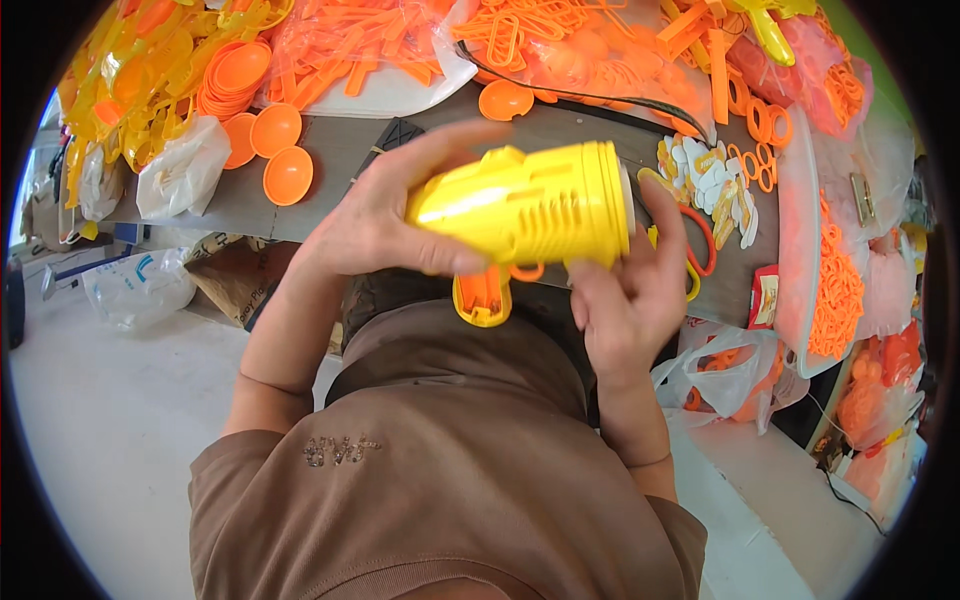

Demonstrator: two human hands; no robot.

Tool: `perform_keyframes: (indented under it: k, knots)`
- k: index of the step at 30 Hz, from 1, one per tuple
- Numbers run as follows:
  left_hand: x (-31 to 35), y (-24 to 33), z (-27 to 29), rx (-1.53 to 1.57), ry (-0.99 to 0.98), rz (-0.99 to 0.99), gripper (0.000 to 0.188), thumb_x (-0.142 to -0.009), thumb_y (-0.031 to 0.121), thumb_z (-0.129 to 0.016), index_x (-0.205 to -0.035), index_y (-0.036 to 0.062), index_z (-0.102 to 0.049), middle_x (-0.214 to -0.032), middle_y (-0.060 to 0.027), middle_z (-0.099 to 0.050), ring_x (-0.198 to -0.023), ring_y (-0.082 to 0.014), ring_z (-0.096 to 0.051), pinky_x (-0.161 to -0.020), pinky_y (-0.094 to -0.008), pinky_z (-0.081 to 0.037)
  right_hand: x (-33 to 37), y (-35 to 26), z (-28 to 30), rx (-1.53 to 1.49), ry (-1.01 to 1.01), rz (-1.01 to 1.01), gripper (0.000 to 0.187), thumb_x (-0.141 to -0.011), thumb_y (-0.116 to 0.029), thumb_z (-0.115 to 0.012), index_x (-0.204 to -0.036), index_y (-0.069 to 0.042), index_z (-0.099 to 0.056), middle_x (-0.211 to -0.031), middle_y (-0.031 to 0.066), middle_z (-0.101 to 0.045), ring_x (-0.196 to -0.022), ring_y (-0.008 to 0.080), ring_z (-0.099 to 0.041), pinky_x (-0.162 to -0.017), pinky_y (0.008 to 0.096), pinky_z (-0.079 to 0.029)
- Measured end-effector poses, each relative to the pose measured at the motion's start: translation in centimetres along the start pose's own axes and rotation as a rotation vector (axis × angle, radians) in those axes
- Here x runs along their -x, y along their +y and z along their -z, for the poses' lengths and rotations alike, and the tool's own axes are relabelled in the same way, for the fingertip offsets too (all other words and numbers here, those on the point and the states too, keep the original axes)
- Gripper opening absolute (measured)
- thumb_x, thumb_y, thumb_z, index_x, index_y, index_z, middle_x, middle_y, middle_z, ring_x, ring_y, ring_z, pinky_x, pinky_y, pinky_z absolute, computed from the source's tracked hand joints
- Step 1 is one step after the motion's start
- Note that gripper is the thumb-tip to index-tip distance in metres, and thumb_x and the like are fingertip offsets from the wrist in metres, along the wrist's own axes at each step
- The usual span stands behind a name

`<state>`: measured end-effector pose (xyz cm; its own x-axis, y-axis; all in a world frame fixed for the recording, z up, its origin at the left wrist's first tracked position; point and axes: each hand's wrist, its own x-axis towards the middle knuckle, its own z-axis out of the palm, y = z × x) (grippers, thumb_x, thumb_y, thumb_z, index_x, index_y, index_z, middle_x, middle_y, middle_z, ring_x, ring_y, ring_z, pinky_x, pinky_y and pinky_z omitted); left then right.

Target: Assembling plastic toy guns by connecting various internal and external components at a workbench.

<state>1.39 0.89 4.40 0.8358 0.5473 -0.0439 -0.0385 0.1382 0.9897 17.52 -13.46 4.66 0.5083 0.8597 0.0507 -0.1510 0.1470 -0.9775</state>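
A yellow plastic toy housing (530,205), barrel-shaped with ribbed slots, is held level above the bench edge. Below it hangs a yellow handle-like part (482,305) with orange inside. My left hand (385,205) wraps around the left end, thumb along the near side and fingers behind. At the right end, my right hand (635,285) curls its thumb and fingers around the rim, where a whitish edge shows. Whether those fingers also hold a small piece is hidden. Scissors (697,245) with red and yellow handles lie behind my right hand.
Orange bowl-shaped pieces (288,176) lie on the grey bench (335,150), left of the housing. Heaps of orange parts (350,45) fill the back. White and gold pieces (710,185) lie right, before a clear bin (795,230) of orange rings.
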Motion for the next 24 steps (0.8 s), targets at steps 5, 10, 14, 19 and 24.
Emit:
perform_keyframes:
  k: [5,10,14,19,24]
  knots:
    - [0.9,2.4,-0.6,-0.348,-0.243,-0.07,0.067,-0.055,0.02,-0.084,-0.111,-0.0037,-0.056,-0.095,-0.0106,-0.066,-0.084,-0.0178,-0.065,-0.076,-0.0296,-0.051,2.7,-2.5,1.9,0.263,-0.229,0.236,0.079,-0.081,0.003,-0.062,-0.144,0.001,-0.015,-0.109,0.0182,-0.06,-0.086,0.02,-0.061,-0.076,0.0281,-0.048]
    - [2.3,2.7,-2.0,-0.478,-0.177,-0.286,0.06,-0.057,0.018,-0.081,-0.106,-0.0039,-0.055,-0.091,-0.0134,-0.064,-0.074,-0.0273,-0.066,-0.065,-0.0319,-0.052,2.3,-3.2,4.0,0.339,-0.356,0.137,0.099,-0.073,-0.026,-0.081,-0.143,0.003,-0.018,-0.117,0.0205,-0.057,-0.101,0.024,-0.059,-0.088,0.0333,-0.046]
    - [2.6,3.0,-2.8,-0.696,-0.073,-0.518,0.058,-0.057,0.015,-0.078,-0.104,-0.0064,-0.053,-0.083,-0.0142,-0.061,-0.065,-0.0286,-0.062,-0.056,-0.0332,-0.049,-0.3,-4.1,3.6,0.427,-0.328,0.369,0.107,-0.058,-0.036,-0.089,-0.14,0.001,-0.03,-0.12,0.0183,-0.055,-0.101,0.0243,-0.059,-0.08,0.0331,-0.048]
    - [2.6,3.0,-3.1,-0.831,-0.036,-0.618,0.057,-0.056,0.012,-0.075,-0.104,-0.0074,-0.052,-0.079,-0.0142,-0.058,-0.06,-0.0277,-0.059,-0.051,-0.0337,-0.047,-0.8,-3.5,2.3,0.462,-0.475,0.505,0.09,-0.052,-0.038,-0.09,-0.12,0.003,-0.047,-0.107,0.0172,-0.057,-0.088,0.0292,-0.058,-0.074,0.0355,-0.049]
    - [3.1,3.3,-3.2,-0.853,-0.019,-0.655,0.058,-0.052,0.012,-0.073,-0.103,-0.0082,-0.053,-0.076,-0.0141,-0.058,-0.06,-0.0286,-0.059,-0.052,-0.0343,-0.048,-0.7,-3.7,1.4,0.423,-0.463,0.607,0.072,-0.058,-0.023,-0.087,-0.114,0.002,-0.049,-0.101,0.0167,-0.058,-0.083,0.03,-0.059,-0.07,0.0368,-0.05]
